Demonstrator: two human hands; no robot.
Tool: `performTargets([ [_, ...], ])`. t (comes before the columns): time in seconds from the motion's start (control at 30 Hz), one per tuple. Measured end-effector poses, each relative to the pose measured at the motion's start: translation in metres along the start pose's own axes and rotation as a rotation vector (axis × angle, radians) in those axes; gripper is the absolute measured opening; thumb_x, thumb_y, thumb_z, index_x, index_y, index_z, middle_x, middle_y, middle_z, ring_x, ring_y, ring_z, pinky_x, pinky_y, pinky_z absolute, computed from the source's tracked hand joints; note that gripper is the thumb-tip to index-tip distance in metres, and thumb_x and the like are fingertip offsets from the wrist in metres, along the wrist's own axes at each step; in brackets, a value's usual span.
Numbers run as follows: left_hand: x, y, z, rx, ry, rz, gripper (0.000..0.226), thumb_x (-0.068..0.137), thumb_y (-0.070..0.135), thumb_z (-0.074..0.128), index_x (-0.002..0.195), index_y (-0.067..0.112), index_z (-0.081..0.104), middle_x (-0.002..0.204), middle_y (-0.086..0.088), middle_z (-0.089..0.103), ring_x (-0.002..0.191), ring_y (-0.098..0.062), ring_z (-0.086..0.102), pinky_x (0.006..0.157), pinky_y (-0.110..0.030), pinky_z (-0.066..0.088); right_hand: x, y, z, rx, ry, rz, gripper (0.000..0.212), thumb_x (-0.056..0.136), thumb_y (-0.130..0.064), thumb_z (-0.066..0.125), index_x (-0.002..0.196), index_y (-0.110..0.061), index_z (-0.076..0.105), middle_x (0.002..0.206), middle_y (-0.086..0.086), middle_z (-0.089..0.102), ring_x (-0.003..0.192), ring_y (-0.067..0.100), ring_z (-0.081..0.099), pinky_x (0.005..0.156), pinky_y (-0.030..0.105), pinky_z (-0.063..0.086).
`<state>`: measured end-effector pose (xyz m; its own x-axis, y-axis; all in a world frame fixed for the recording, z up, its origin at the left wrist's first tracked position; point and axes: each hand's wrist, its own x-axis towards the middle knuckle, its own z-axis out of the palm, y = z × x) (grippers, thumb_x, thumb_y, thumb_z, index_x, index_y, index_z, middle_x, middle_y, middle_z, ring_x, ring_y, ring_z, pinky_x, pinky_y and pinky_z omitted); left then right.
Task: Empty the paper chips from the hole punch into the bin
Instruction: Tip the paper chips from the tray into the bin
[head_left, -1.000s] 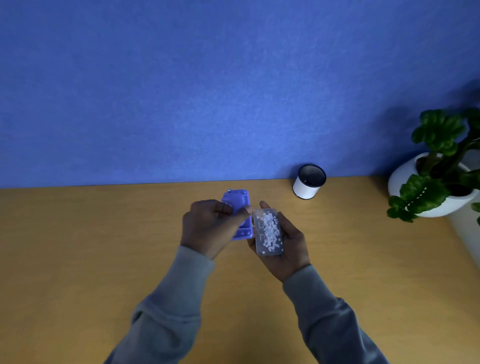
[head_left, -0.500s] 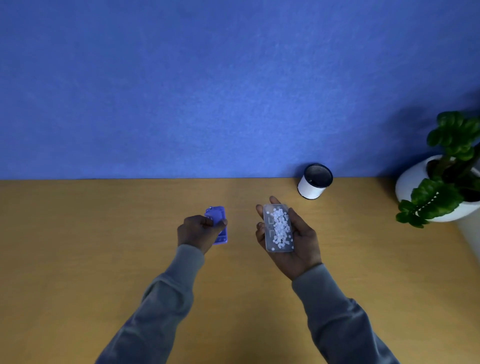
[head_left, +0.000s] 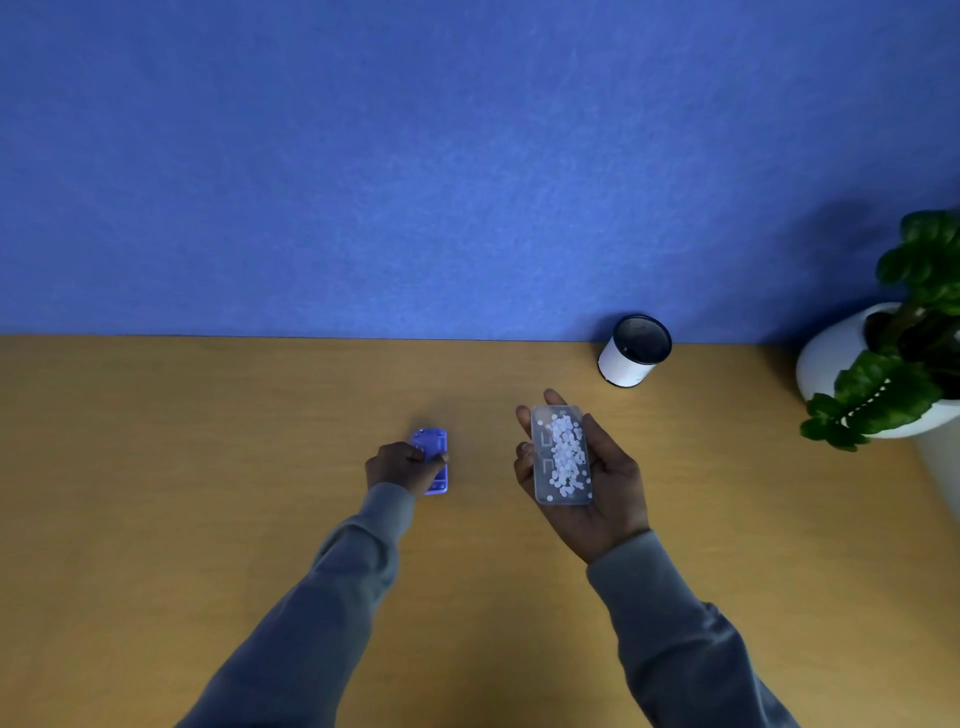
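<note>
Two hands over a wooden worktop (head_left: 208, 519), potted plant (head_left: 904, 374) far right, bin (head_left: 631, 356) by the blue wall, right hand (head_left: 587, 483) cradling a clear tray (head_left: 561, 454) of paper chips (head_left: 566, 454), left hand (head_left: 402, 467) grasping the purple punch (head_left: 434, 457) on the worktop.

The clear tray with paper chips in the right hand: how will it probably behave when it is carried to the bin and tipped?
The clear tray looks like shallow, rigid plastic, so it should keep its shape. It lies open on the right hand, so the loose paper chips are probably very light and may spill or drift with a quick move. The bin has a small mouth, so tipping slowly seems wise.
</note>
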<state>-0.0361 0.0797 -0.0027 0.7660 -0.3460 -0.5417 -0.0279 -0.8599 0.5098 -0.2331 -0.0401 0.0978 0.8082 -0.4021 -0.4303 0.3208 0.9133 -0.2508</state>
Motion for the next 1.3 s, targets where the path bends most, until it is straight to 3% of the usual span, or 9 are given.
performTargets([
  [0.37, 0.007, -0.006, 0.011, 0.004, 0.019, -0.01, 0.042, 0.076, 0.056, 0.077, 0.086, 0.015, 0.077, 0.099, -0.007, 0.077, 0.102, -0.032, 0.069, 0.083, -0.025, 0.045, -0.002, 0.005, 0.002, -0.004, 0.005, 0.014, 0.045, 0.104, -0.032, 0.048, 0.145, -0.013, 0.054, 0.132, 0.021, 0.063, 0.097, 0.026, 0.056, 0.089, 0.036, 0.049],
  [0.6, 0.007, -0.005, 0.011, 0.021, 0.015, -0.01, 0.038, 0.076, 0.058, 0.076, 0.075, 0.021, 0.07, 0.084, -0.002, 0.071, 0.097, -0.03, 0.07, 0.075, -0.022, 0.036, -0.004, 0.007, 0.004, -0.005, -0.009, 0.014, 0.046, 0.103, -0.032, 0.049, 0.145, -0.013, 0.053, 0.133, 0.02, 0.062, 0.095, 0.027, 0.058, 0.087, 0.036, 0.051],
  [0.7, 0.005, -0.004, 0.008, 0.007, 0.019, -0.01, 0.041, 0.071, 0.061, 0.079, 0.08, 0.022, 0.071, 0.091, 0.001, 0.073, 0.1, -0.027, 0.069, 0.077, -0.022, 0.037, -0.005, 0.006, 0.005, 0.004, -0.028, 0.007, 0.045, 0.103, -0.033, 0.05, 0.143, -0.013, 0.056, 0.135, 0.02, 0.062, 0.094, 0.027, 0.06, 0.086, 0.037, 0.052],
  [0.87, -0.006, 0.006, -0.005, -0.02, 0.096, 0.04, 0.054, 0.062, 0.066, 0.082, 0.085, 0.018, 0.071, 0.08, 0.006, 0.066, 0.089, -0.021, 0.068, 0.074, -0.024, 0.039, -0.007, 0.001, 0.011, -0.007, -0.06, -0.012, 0.04, 0.104, -0.034, 0.047, 0.133, -0.012, 0.063, 0.13, 0.02, 0.064, 0.092, 0.029, 0.057, 0.084, 0.037, 0.052],
  [0.93, -0.019, 0.019, -0.011, -0.129, 0.096, 0.064, 0.047, 0.064, 0.061, 0.084, 0.088, 0.023, 0.071, 0.081, 0.009, 0.07, 0.085, -0.017, 0.068, 0.079, -0.024, 0.043, -0.006, -0.002, 0.013, -0.019, -0.059, -0.029, 0.041, 0.105, -0.036, 0.045, 0.132, -0.012, 0.063, 0.128, 0.021, 0.065, 0.091, 0.028, 0.057, 0.084, 0.037, 0.051],
  [1.03, -0.052, 0.042, -0.015, -0.346, 0.068, 0.118, 0.025, 0.069, 0.049, 0.086, 0.068, 0.028, 0.072, 0.064, 0.014, 0.07, 0.067, -0.008, 0.067, 0.069, -0.021, 0.047, -0.006, -0.006, 0.014, -0.045, -0.047, -0.061, 0.041, 0.105, -0.037, 0.044, 0.131, -0.012, 0.063, 0.129, 0.02, 0.065, 0.092, 0.028, 0.059, 0.084, 0.037, 0.052],
  [1.17, -0.107, 0.064, -0.007, -0.722, -0.119, 0.134, 0.026, 0.082, 0.016, 0.077, 0.057, 0.017, 0.074, 0.054, 0.0, 0.068, 0.056, -0.021, 0.058, 0.062, -0.032, 0.05, -0.004, -0.011, 0.013, -0.046, -0.033, -0.106, 0.036, 0.106, -0.035, 0.044, 0.128, -0.013, 0.062, 0.128, 0.02, 0.064, 0.092, 0.028, 0.06, 0.088, 0.036, 0.05],
  [1.3, -0.152, 0.07, 0.002, -0.913, -0.272, 0.17, 0.021, 0.087, 0.023, 0.072, 0.068, 0.015, 0.08, 0.066, -0.009, 0.072, 0.061, -0.018, 0.065, 0.057, -0.028, 0.055, -0.003, -0.016, 0.014, -0.02, -0.006, -0.16, 0.034, 0.106, -0.034, 0.043, 0.127, -0.015, 0.062, 0.126, 0.02, 0.066, 0.09, 0.028, 0.062, 0.085, 0.036, 0.054],
])
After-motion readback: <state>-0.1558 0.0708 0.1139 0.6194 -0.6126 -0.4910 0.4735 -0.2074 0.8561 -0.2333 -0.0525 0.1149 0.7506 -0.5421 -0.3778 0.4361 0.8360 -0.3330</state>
